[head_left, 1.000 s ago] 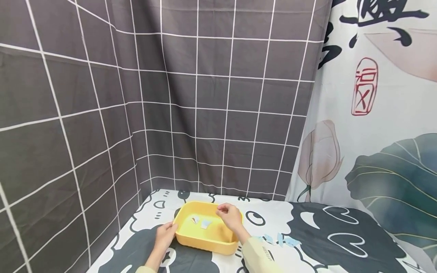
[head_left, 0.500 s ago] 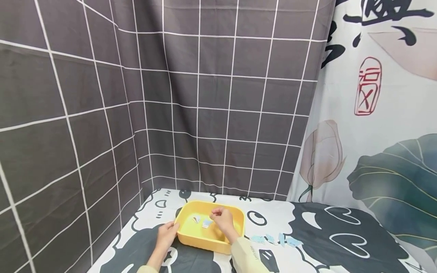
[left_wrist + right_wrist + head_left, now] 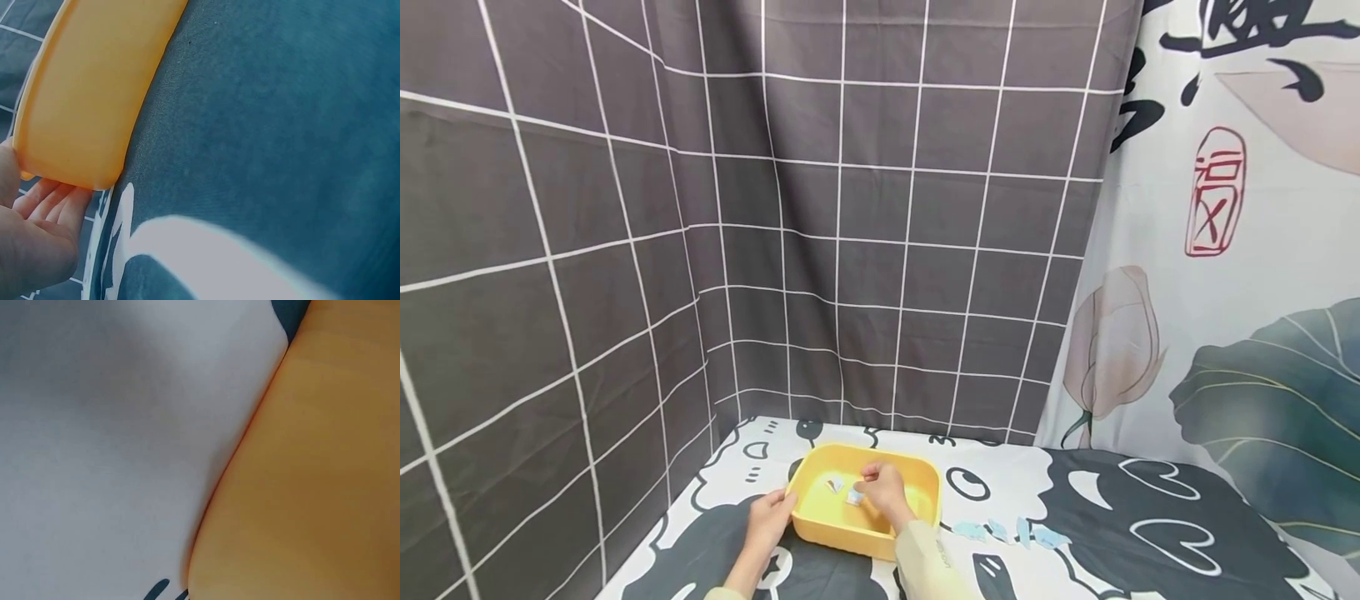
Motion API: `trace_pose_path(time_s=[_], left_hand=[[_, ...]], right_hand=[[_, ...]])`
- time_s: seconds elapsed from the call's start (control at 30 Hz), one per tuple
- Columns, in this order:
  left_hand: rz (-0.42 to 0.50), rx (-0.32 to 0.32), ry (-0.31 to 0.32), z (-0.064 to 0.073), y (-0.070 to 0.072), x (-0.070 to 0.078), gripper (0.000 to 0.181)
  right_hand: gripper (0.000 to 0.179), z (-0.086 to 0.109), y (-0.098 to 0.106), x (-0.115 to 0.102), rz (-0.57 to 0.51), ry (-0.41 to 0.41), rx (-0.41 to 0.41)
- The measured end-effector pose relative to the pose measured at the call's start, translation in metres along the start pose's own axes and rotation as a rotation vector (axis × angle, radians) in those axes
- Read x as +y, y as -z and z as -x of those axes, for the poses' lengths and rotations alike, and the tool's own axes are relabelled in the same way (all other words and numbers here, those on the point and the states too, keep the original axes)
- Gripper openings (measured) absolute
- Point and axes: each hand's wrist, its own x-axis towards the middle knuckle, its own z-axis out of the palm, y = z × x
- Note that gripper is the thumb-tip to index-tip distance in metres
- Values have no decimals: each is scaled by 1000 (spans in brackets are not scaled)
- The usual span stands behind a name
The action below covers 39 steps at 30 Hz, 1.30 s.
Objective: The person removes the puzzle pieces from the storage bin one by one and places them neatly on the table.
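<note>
Yellow tub (image 3: 842, 536), 1, round-cornered, upright on a printed cloth (image 3: 1015, 483); judged light, fairly stiff and smooth, apt to slide if nudged, best held at the rim of a short end. Left hand (image 3: 769, 517): at the tub's left end, fingers and thumb gripping the wall by the rim. Contents: white scrap (image 3: 835, 484), 1, with a darker mark; pale scrap (image 3: 854, 497), 1, bluish, just beside it. Right hand (image 3: 886, 490): over the tub's inside, fingers curled, tips just by the pale scrap; whether they pinch a piece, cannot tell. Outside, to the right: light blue scraps (image 3: 1049, 537), about 4, in a loose row. All scraps judged thin, nearly weightless, easily creased; take by 1 edge between thumb and fingertip.
</note>
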Motion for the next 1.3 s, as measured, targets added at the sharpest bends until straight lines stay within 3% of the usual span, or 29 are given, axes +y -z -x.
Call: trace_pose_path(time_s=[0.23, 0.5, 0.63, 0.9, 1.3], left_hand=[[-7, 3, 13, 0, 0, -1, 48], [4, 17, -12, -1, 1, 3, 46], [-9, 11, 7, 0, 1, 2, 48], [-2, 8, -6, 1, -1, -2, 46], [32, 4, 8, -1, 0, -3, 46]], right_hand=[[29, 1, -5, 5, 65, 2, -58], [47, 0, -2, -1, 50, -19, -181], [54, 3, 0, -1, 40, -40, -219], [52, 6, -1, 5, 71, -51, -223], [43, 2, -2, 6, 229, -11, -243]])
